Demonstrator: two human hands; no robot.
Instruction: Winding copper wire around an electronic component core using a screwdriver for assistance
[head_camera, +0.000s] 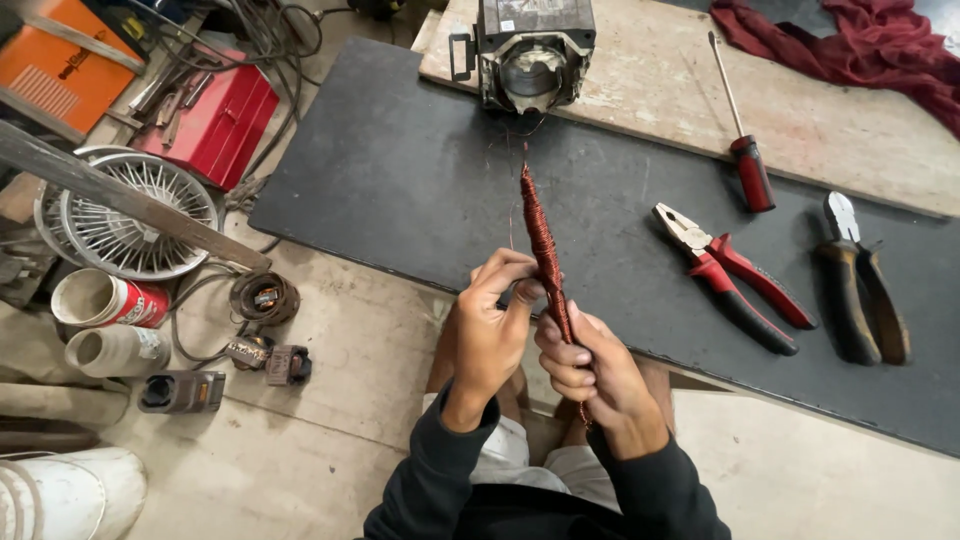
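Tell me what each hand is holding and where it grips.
Both hands hold one twisted bundle of copper wire. The left hand pinches its middle; the right hand wraps its lower end.

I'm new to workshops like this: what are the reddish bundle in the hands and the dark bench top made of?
The wire bundle, gripped by the left hand and right hand, looks like enamelled copper winding wire: thin, glossy, red-brown strands wound tightly together. The bench mat looks like dark rubber or a similar sheet: matte, grey-black, slightly dusty; which exactly is unclear.
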